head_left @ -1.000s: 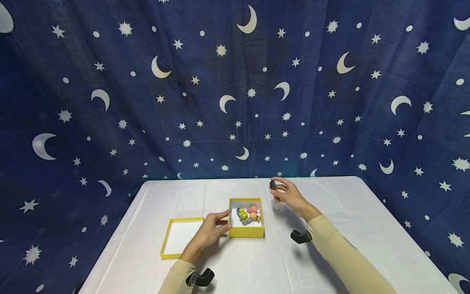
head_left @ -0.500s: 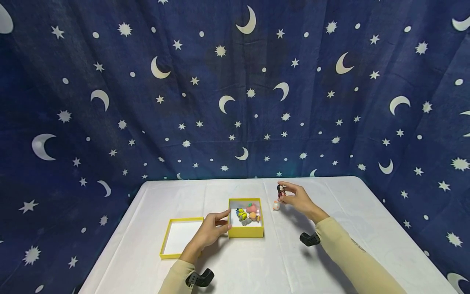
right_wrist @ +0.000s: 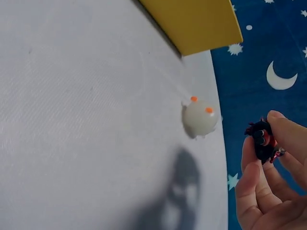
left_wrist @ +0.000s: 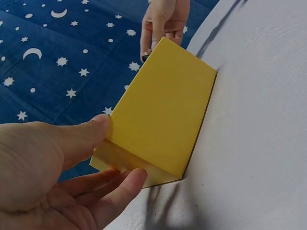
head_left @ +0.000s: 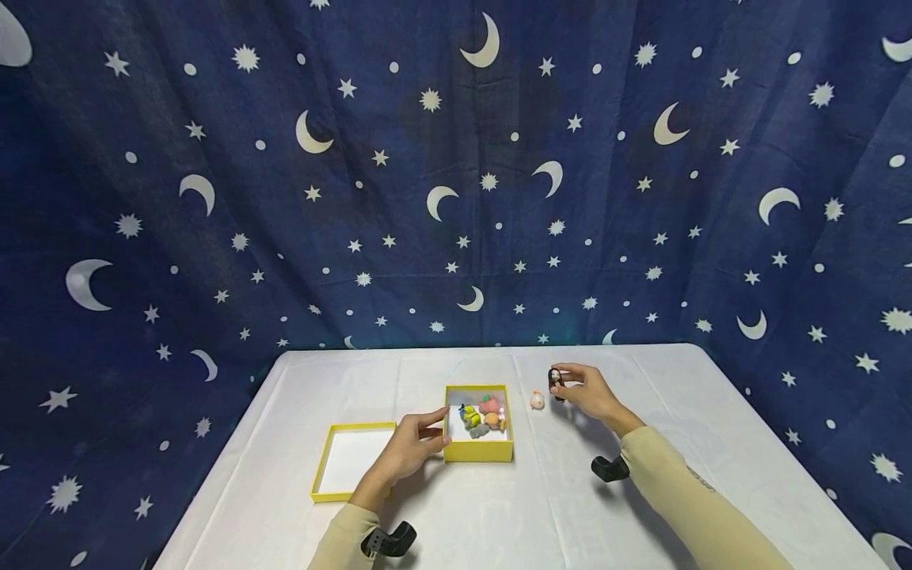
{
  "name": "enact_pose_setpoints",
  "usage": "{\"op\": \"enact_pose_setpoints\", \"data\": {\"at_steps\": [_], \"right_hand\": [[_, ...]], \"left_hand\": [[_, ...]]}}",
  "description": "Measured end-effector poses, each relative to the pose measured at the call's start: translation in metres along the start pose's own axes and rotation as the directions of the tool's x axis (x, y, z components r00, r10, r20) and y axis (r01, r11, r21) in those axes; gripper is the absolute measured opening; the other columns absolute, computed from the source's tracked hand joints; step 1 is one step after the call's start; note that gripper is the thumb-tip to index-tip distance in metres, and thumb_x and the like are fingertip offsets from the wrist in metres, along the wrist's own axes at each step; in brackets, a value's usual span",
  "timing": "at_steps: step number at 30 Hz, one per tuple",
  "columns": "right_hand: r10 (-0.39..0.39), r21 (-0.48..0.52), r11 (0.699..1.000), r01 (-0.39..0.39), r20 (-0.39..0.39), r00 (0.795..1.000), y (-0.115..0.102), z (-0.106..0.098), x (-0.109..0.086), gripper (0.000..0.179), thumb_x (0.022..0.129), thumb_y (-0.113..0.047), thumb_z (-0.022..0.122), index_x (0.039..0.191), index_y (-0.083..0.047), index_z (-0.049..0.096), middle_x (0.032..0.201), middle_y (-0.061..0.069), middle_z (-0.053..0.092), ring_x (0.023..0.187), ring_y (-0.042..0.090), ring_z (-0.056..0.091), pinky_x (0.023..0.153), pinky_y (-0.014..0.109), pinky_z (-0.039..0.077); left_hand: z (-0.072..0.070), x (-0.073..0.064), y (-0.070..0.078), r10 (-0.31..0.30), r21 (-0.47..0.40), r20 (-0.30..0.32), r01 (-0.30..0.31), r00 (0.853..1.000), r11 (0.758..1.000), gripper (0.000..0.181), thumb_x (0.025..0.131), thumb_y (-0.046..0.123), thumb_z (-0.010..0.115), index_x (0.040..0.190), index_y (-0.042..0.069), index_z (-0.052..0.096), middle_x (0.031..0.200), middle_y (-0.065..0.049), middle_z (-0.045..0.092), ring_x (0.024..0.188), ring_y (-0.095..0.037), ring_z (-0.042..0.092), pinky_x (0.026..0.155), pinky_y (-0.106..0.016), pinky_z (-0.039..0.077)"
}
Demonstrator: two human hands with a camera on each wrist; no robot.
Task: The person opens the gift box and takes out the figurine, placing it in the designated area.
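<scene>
My right hand (head_left: 586, 392) pinches a small figurine (head_left: 556, 381) with long black hair and red clothing, thumb and fingertips around it. It is upright just above or on the table; which, I cannot tell. In the right wrist view the figurine (right_wrist: 263, 140) is dark with red patches. Beside it on the table sits a small round white toy (head_left: 537, 400) with orange spots. My left hand (head_left: 408, 450) holds the left side of an open yellow box (head_left: 477, 451); in the left wrist view its thumb and fingers grip that end of the box (left_wrist: 158, 100).
Inside the box lie several small toys, among them a yellow-and-blue one (head_left: 469, 415), a pink one (head_left: 489, 404), an orange one (head_left: 493, 421) and a grey one (head_left: 479, 431). A yellow-edged lid (head_left: 353, 459) lies left on the white table (head_left: 570, 507), before a blue curtain (head_left: 399, 174).
My right hand has moved right and lower with the figurine, away from the box, leaving the round white toy in plain sight. My left hand stays at the box.
</scene>
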State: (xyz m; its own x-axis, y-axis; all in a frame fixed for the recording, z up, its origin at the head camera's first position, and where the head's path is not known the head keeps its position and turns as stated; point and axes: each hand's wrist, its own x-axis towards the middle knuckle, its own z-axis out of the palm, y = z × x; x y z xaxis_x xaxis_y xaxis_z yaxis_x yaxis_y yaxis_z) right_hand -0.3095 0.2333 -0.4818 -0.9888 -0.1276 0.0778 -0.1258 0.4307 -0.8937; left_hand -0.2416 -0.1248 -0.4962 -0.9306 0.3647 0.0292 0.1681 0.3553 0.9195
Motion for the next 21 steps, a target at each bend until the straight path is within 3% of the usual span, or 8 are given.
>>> {"op": "enact_pose_setpoints", "data": {"at_steps": [3, 9, 17, 21], "right_hand": [[0.046, -0.011, 0.999, -0.046, 0.008, 0.999, 0.008, -0.001, 0.000, 0.054, 0.085, -0.010, 0.072, 0.134, 0.004, 0.053, 0.119, 0.030, 0.063, 0.102, 0.027, 0.065, 0.074, 0.039, 0.059], [0.170, -0.057, 0.984, -0.168, 0.022, 0.985, 0.020, 0.000, 0.001, 0.053, 0.087, -0.016, 0.072, 0.134, 0.001, 0.054, 0.119, 0.027, 0.064, 0.089, 0.012, 0.064, 0.068, 0.031, 0.056], [0.238, -0.069, 0.969, -0.237, 0.017, 0.971, 0.024, 0.006, 0.002, 0.051, 0.085, -0.013, 0.072, 0.130, 0.004, 0.056, 0.103, 0.018, 0.072, 0.065, 0.012, 0.061, 0.055, 0.029, 0.048], [0.239, -0.089, 0.967, -0.238, 0.008, 0.971, 0.027, 0.008, 0.003, 0.048, 0.087, -0.014, 0.071, 0.128, 0.006, 0.057, 0.102, 0.018, 0.072, 0.064, 0.009, 0.060, 0.054, 0.027, 0.048]], "left_hand": [[0.000, 0.000, 0.000, 0.000, 0.004, 0.002, 0.000, 1.000, 1.000, 0.054, 0.092, 0.014, 0.064, 0.143, 0.006, 0.047, 0.148, -0.019, 0.047, 0.124, -0.037, 0.057, 0.102, -0.047, 0.049], [0.000, -0.001, 0.000, -0.009, 0.005, 0.003, 0.009, 1.000, 1.000, 0.055, 0.092, 0.018, 0.066, 0.142, 0.008, 0.048, 0.148, -0.018, 0.047, 0.125, -0.037, 0.057, 0.103, -0.047, 0.048], [0.000, -0.002, 0.000, 0.015, -0.005, -0.006, -0.015, 1.000, 1.000, 0.054, 0.091, 0.015, 0.065, 0.142, 0.004, 0.048, 0.147, -0.021, 0.047, 0.124, -0.039, 0.058, 0.101, -0.047, 0.049], [0.000, -0.003, 0.002, 0.027, -0.011, -0.010, -0.027, 1.000, 1.000, 0.053, 0.092, 0.011, 0.064, 0.142, 0.003, 0.047, 0.147, -0.022, 0.047, 0.124, -0.041, 0.057, 0.102, -0.051, 0.047]]}}
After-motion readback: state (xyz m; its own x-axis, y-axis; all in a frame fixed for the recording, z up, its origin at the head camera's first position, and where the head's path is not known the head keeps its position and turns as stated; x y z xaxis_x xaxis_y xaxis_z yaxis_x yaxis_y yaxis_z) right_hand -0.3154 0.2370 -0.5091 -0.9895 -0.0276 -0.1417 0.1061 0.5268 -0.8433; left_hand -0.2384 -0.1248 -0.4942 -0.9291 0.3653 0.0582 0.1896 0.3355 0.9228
